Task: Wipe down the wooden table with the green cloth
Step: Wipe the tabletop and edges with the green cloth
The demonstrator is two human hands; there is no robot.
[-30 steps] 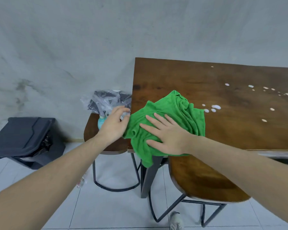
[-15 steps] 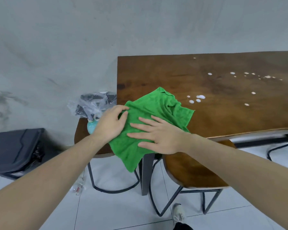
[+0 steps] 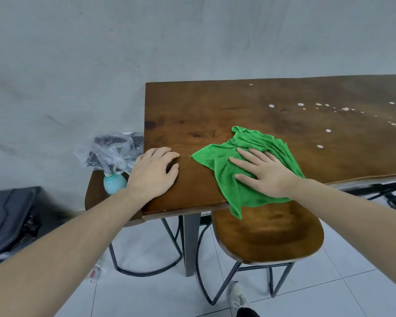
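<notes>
Right hand [image 3: 266, 172]: flat, fingers spread, pressing the green cloth [image 3: 242, 170] on the wooden table [image 3: 215, 110]
Left hand [image 3: 153, 172]: resting on the table's left edge
White droplets [image 3: 319, 146]: right of the cloth

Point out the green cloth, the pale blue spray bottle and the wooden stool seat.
green cloth [image 3: 224, 156]: head view, its bare left part.
pale blue spray bottle [image 3: 113, 183]: head view, round body.
wooden stool seat [image 3: 270, 234]: head view, seat middle.
</notes>
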